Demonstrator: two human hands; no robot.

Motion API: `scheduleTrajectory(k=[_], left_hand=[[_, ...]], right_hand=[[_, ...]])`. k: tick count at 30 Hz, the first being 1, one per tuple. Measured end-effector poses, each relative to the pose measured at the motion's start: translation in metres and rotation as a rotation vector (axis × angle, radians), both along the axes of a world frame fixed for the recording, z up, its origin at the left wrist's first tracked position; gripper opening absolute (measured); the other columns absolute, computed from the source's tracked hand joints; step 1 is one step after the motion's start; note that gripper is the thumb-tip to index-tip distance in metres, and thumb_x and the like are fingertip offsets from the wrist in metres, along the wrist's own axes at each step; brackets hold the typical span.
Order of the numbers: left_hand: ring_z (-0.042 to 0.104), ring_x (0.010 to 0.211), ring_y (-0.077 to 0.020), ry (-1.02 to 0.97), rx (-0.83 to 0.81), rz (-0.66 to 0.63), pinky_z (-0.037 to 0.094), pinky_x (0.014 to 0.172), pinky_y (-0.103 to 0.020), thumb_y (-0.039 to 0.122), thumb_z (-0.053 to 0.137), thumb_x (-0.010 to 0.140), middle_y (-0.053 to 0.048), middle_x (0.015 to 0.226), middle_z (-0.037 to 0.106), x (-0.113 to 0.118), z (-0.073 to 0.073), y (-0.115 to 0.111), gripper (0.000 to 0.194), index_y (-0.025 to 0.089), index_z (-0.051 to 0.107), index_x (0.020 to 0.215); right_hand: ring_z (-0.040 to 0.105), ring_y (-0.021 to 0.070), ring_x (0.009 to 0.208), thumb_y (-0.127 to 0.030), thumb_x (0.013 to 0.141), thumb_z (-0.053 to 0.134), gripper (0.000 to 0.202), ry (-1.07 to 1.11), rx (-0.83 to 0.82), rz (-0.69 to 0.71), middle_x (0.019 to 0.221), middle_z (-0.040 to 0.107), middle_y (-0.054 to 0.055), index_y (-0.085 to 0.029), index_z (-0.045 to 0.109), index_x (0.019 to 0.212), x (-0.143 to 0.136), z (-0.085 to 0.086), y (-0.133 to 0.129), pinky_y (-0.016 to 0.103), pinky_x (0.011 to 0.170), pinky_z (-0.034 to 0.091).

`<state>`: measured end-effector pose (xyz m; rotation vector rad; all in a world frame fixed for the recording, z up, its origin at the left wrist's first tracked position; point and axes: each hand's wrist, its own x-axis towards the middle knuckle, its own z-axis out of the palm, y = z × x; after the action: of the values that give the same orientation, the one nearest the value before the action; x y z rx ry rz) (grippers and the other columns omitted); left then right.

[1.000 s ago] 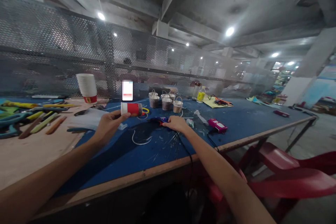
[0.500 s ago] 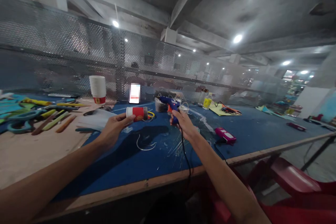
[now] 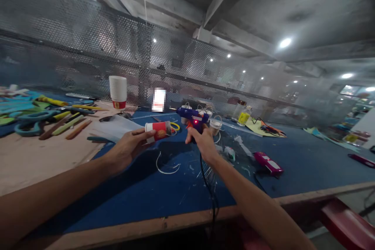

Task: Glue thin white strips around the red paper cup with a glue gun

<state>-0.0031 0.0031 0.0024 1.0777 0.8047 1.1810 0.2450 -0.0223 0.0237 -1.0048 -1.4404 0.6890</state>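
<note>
The right hand [image 3: 206, 144] is closed round the grip of the glue gun [image 3: 187, 113], which has come up off the table [image 3: 140, 195] within the last second. Its red light shows, its nozzle points towards the left hand's side, and its cord [image 3: 204, 172] hangs below. The left hand [image 3: 124, 150] pinches the cup [image 3: 159, 130] on its side, the darker-banded end facing away from the palm. The lift puts the nozzle above and just beyond the cup, apart from it, so the gun looks ready for gluing, though no fresh glue can be made out. Just past the cup is a yellow loop [image 3: 178, 125]; nearer the body, a curved white strand [image 3: 166, 172] lies on the table. Behind the gun stand small pails with looped handles, partly hidden, the nearest pail [image 3: 215, 125] to its right. Farther out are the cup stack [image 3: 118, 90] and scissors [image 3: 29, 128] to the left, and a magenta device [image 3: 267, 163] and yellow-labelled bottle [image 3: 243, 117] to the right.
</note>
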Motion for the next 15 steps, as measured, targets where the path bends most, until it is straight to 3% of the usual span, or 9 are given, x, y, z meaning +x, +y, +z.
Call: scheduleTrajectory(k=[6,11,15], left_hand=[[0.078,0.109,-0.0269,-0.047,-0.061,0.033,0.065,0.096,-0.033,0.023,0.083,0.083,-0.012,0.117,0.084,-0.004,-0.001,0.004,0.014,0.018,0.083,0.096],[0.073,0.123,-0.0285,-0.094,0.015,-0.007,0.058,0.109,-0.037,0.017,0.085,0.078,-0.012,0.122,0.083,-0.006,-0.002,0.005,0.028,0.016,0.082,0.106],[0.075,0.119,-0.0278,-0.097,0.009,0.02,0.057,0.109,-0.037,0.017,0.088,0.073,-0.012,0.117,0.085,-0.004,0.002,-0.001,0.03,0.016,0.083,0.102]], right_hand=[[0.051,0.0147,0.042,-0.041,0.089,0.067,0.022,-0.083,-0.069,0.055,0.045,0.053,-0.007,-0.02,0.072,0.09,-0.004,-0.005,-0.009,0.03,0.053,0.044],[0.057,0.016,0.044,-0.055,0.093,0.068,0.037,-0.239,-0.043,-0.017,0.046,0.057,-0.003,-0.023,0.068,0.075,-0.008,-0.009,-0.021,0.031,0.055,0.049],[0.059,0.0172,0.042,-0.055,0.095,0.066,0.036,-0.37,0.037,-0.098,0.045,0.057,-0.004,-0.023,0.072,0.081,-0.008,-0.011,-0.024,0.03,0.053,0.052]])
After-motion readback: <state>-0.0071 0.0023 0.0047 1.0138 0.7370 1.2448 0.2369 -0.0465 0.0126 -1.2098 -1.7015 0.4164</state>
